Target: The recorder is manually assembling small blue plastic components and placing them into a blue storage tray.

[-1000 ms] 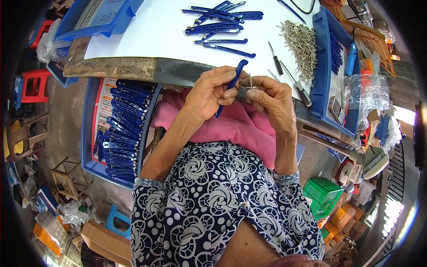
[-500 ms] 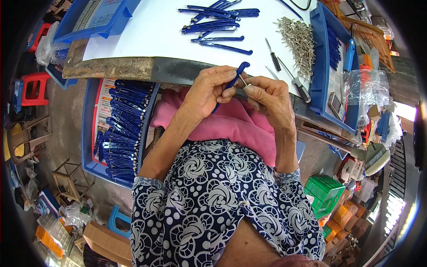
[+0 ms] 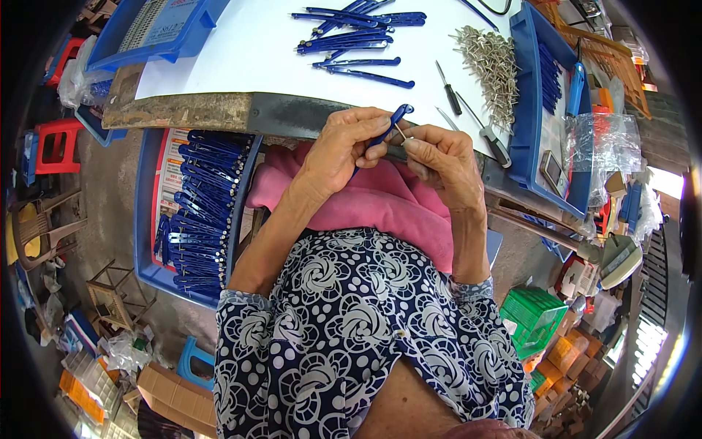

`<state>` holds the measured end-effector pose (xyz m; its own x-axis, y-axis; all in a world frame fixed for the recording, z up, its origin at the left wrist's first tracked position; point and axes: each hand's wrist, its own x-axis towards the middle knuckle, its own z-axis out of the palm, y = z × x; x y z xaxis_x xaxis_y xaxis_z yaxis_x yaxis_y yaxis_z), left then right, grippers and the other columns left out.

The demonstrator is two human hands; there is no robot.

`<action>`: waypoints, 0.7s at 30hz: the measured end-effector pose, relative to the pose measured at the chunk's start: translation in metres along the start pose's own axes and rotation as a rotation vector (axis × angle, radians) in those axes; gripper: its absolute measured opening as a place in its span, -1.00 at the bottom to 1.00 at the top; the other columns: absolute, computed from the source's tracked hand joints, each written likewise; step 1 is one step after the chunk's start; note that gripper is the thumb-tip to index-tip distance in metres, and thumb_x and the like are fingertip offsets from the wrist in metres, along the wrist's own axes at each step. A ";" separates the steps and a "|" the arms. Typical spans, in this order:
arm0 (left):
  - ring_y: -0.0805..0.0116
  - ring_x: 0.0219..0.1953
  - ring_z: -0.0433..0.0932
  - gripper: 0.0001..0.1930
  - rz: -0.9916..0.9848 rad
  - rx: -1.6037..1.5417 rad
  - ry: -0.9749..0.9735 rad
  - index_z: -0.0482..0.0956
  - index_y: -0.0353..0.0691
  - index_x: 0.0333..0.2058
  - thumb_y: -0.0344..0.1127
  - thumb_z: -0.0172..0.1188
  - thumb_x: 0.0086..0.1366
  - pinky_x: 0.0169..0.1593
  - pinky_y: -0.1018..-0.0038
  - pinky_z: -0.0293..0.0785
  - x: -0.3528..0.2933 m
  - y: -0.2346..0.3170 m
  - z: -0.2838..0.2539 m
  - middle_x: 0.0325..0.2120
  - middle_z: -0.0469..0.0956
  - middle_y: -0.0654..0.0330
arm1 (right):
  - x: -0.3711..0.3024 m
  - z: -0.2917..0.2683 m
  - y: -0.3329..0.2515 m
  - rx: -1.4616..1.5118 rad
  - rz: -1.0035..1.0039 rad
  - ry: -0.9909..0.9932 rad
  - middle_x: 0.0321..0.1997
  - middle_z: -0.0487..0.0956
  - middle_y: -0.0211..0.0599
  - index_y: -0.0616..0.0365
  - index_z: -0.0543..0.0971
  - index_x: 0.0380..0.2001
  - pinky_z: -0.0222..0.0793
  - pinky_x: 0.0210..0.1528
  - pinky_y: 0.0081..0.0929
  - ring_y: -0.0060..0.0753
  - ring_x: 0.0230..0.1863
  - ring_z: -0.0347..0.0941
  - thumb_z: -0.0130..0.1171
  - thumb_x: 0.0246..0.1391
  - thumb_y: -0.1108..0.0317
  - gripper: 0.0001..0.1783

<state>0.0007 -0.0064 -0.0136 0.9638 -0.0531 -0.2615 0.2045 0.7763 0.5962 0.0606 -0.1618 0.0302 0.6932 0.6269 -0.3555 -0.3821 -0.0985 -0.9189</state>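
My left hand (image 3: 344, 146) grips a slim blue metal piece (image 3: 387, 124) just below the white table's near edge (image 3: 292, 110). My right hand (image 3: 442, 157) pinches a small silver pin (image 3: 401, 134) against that blue piece. Both hands hover over a pink cloth (image 3: 380, 205) on my lap. More blue pieces (image 3: 351, 40) lie loose on the table top, beside a heap of silver pins (image 3: 490, 62).
A blue tray (image 3: 197, 205) of finished blue pieces sits low at my left. Screwdrivers (image 3: 468, 110) lie near the table edge. A blue tray (image 3: 545, 95) stands at the right, another (image 3: 150, 29) at the far left. Red stool (image 3: 55, 143), green crate (image 3: 537, 314) on the floor.
The hands have stayed at the table edge; the right fingers have shifted the pin closer onto the blue piece, which tilts slightly differently.
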 end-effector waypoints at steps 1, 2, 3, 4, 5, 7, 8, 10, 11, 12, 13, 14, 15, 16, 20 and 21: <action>0.60 -0.67 0.25 -0.79 0.000 0.000 0.000 0.46 -0.43 -0.27 -0.39 0.02 0.19 -0.69 0.72 0.04 0.000 0.000 0.001 -0.57 0.43 0.22 | 0.000 -0.001 0.000 -0.001 0.005 -0.001 -0.73 0.32 -0.49 0.41 0.51 -0.36 -0.15 -0.75 -0.82 -0.76 -0.73 0.12 0.11 -0.02 0.41 -0.78; 0.61 -0.67 0.24 -0.79 0.006 0.036 0.012 0.46 -0.42 -0.26 -0.39 0.02 0.19 -0.68 0.73 0.04 0.000 0.000 0.002 -0.58 0.42 0.24 | 0.000 -0.001 0.000 -0.001 0.010 -0.002 -0.73 0.32 -0.49 0.41 0.51 -0.35 -0.15 -0.75 -0.82 -0.76 -0.73 0.12 0.11 -0.02 0.41 -0.77; 0.62 -0.67 0.23 -0.78 0.013 0.073 0.024 0.47 -0.41 -0.24 -0.39 0.02 0.19 -0.68 0.73 0.04 -0.001 0.000 0.002 -0.58 0.41 0.26 | 0.000 -0.002 0.001 -0.001 0.011 -0.002 -0.73 0.32 -0.49 0.41 0.51 -0.35 -0.15 -0.75 -0.82 -0.76 -0.73 0.12 0.11 -0.02 0.41 -0.77; 0.62 -0.67 0.23 -0.78 0.013 0.072 0.024 0.47 -0.41 -0.24 -0.39 0.02 0.19 -0.68 0.73 0.04 -0.001 -0.001 0.002 -0.58 0.41 0.26 | 0.000 -0.003 0.000 -0.002 0.028 -0.008 -0.73 0.32 -0.50 0.40 0.51 -0.34 -0.15 -0.75 -0.82 -0.77 -0.73 0.12 0.11 -0.02 0.40 -0.77; 0.64 -0.66 0.23 -0.78 0.044 0.144 0.008 0.47 -0.41 -0.23 -0.39 0.02 0.19 -0.67 0.74 0.04 -0.002 -0.002 0.001 -0.58 0.39 0.28 | 0.000 -0.004 0.001 -0.002 0.046 -0.014 -0.73 0.32 -0.50 0.40 0.50 -0.34 -0.15 -0.75 -0.82 -0.78 -0.73 0.12 0.12 -0.02 0.40 -0.76; 0.66 -0.65 0.22 -0.77 0.074 0.215 -0.008 0.47 -0.40 -0.22 -0.38 0.02 0.19 -0.65 0.74 0.04 -0.003 -0.003 0.002 -0.58 0.38 0.30 | 0.001 -0.004 0.002 0.003 0.040 -0.015 -0.73 0.32 -0.50 0.39 0.50 -0.33 -0.16 -0.75 -0.82 -0.78 -0.73 0.12 0.12 -0.02 0.39 -0.76; 0.68 -0.64 0.21 -0.76 0.119 0.345 -0.013 0.47 -0.39 -0.21 -0.39 0.03 0.19 -0.64 0.75 0.04 -0.004 -0.002 0.003 -0.58 0.37 0.32 | 0.001 -0.005 0.003 0.007 0.033 -0.017 -0.73 0.32 -0.50 0.38 0.50 -0.32 -0.16 -0.75 -0.82 -0.79 -0.73 0.11 0.11 -0.01 0.39 -0.76; 0.70 -0.64 0.20 -0.76 0.164 0.474 -0.018 0.47 -0.38 -0.19 -0.39 0.04 0.18 -0.62 0.76 0.04 -0.004 -0.003 0.004 -0.58 0.36 0.34 | 0.001 -0.006 0.005 0.002 0.029 -0.018 -0.72 0.33 -0.50 0.38 0.51 -0.33 -0.16 -0.75 -0.83 -0.79 -0.73 0.12 0.11 -0.01 0.39 -0.76; 0.68 -0.59 0.24 -0.76 0.247 0.593 -0.006 0.48 -0.38 -0.20 -0.39 0.05 0.17 -0.57 0.75 0.11 -0.003 -0.004 0.005 -0.55 0.38 0.33 | 0.001 -0.006 0.005 -0.003 0.024 -0.020 -0.72 0.33 -0.50 0.37 0.51 -0.33 -0.16 -0.74 -0.83 -0.78 -0.73 0.12 0.10 0.00 0.39 -0.77; 0.67 -0.55 0.28 -0.76 0.330 0.712 0.005 0.48 -0.37 -0.20 -0.40 0.06 0.17 -0.52 0.75 0.17 -0.003 -0.005 0.005 -0.53 0.40 0.32 | 0.001 -0.005 0.007 -0.003 0.025 -0.021 -0.72 0.33 -0.50 0.37 0.51 -0.33 -0.16 -0.74 -0.83 -0.78 -0.73 0.12 0.10 0.00 0.39 -0.77; 0.67 -0.55 0.28 -0.76 0.330 0.711 0.005 0.48 -0.37 -0.20 -0.40 0.06 0.17 -0.52 0.75 0.17 -0.002 -0.007 0.004 -0.53 0.40 0.32 | 0.002 -0.005 0.009 -0.017 0.013 -0.007 -0.71 0.34 -0.51 0.36 0.51 -0.33 -0.15 -0.73 -0.84 -0.79 -0.72 0.12 0.10 0.00 0.39 -0.78; 0.64 -0.49 0.32 -0.76 0.371 0.759 0.021 0.48 -0.37 -0.20 -0.40 0.07 0.16 -0.43 0.73 0.22 -0.002 -0.009 0.003 -0.49 0.41 0.30 | 0.002 -0.005 0.010 -0.031 0.000 0.007 -0.71 0.34 -0.51 0.36 0.51 -0.34 -0.13 -0.72 -0.84 -0.79 -0.71 0.13 0.10 0.00 0.39 -0.78; 0.60 -0.43 0.36 -0.76 0.413 0.808 0.037 0.48 -0.37 -0.20 -0.41 0.08 0.16 -0.35 0.70 0.28 -0.001 -0.010 0.003 -0.46 0.43 0.29 | 0.002 -0.006 0.012 -0.032 0.000 0.008 -0.71 0.34 -0.51 0.36 0.51 -0.34 -0.13 -0.72 -0.84 -0.79 -0.71 0.13 0.10 0.00 0.39 -0.78; 0.60 -0.43 0.36 -0.76 0.412 0.807 0.037 0.48 -0.37 -0.20 -0.41 0.08 0.16 -0.35 0.70 0.28 -0.002 -0.010 0.003 -0.46 0.43 0.29 | 0.003 -0.006 0.013 -0.044 -0.014 0.001 -0.69 0.35 -0.52 0.34 0.51 -0.34 -0.10 -0.72 -0.84 -0.79 -0.70 0.14 0.10 0.00 0.41 -0.80; 0.55 -0.34 0.38 -0.77 0.392 0.842 0.047 0.48 -0.38 -0.20 -0.41 0.07 0.17 -0.26 0.66 0.29 -0.003 -0.008 0.005 -0.40 0.44 0.25 | 0.003 -0.006 0.013 -0.078 -0.035 0.013 -0.69 0.35 -0.54 0.33 0.51 -0.34 -0.05 -0.71 -0.83 -0.80 -0.70 0.15 0.10 -0.01 0.43 -0.82; 0.56 -0.35 0.37 -0.77 0.410 0.861 0.048 0.48 -0.38 -0.20 -0.41 0.06 0.17 -0.27 0.67 0.29 -0.003 -0.008 0.005 -0.41 0.43 0.25 | 0.003 -0.005 0.012 -0.079 -0.034 0.013 -0.69 0.35 -0.54 0.33 0.51 -0.34 -0.05 -0.71 -0.83 -0.80 -0.70 0.15 0.10 -0.01 0.43 -0.82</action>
<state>-0.0036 -0.0157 -0.0141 0.9842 0.1615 0.0727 -0.0734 -0.0012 0.9973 0.0612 -0.1654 0.0172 0.7131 0.6211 -0.3252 -0.3090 -0.1379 -0.9410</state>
